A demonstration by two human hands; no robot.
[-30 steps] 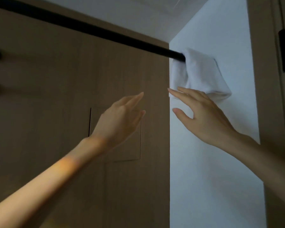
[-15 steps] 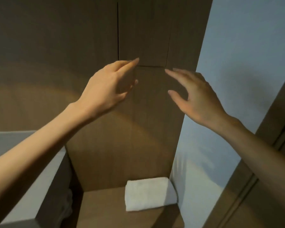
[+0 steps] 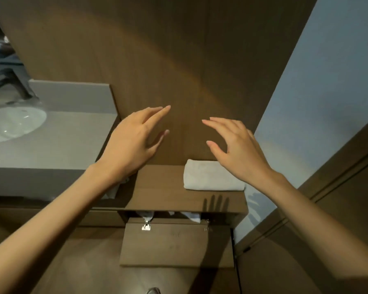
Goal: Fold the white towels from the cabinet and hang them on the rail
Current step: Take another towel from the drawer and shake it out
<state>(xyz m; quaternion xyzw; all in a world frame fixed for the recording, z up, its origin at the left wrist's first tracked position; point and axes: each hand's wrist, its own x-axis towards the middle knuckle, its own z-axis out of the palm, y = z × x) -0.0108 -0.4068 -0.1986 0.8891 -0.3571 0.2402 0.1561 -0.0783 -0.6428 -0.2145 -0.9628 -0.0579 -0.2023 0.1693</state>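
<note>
Though one folded white towel [image 3: 212, 176] lies on top of the cabinet [image 3: 162, 187], against the back panel, it is not yet hung; the rail is out of view. Left hand [image 3: 134, 143] and right hand [image 3: 240, 149] hover apart above it, fingers spread, holding nothing. Judged: hanging left to do, more folding likely. Cabinet door [image 3: 164, 242] hangs open below; white cloth [image 3: 192, 216] shows inside, amount unclear. Sink [image 3: 13, 124] to the left.

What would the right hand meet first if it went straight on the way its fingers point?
Most likely the wooden wall panel: the right hand points its open fingers forward at it, above the folded white towel, not down at it. Depth is unclear.
</note>
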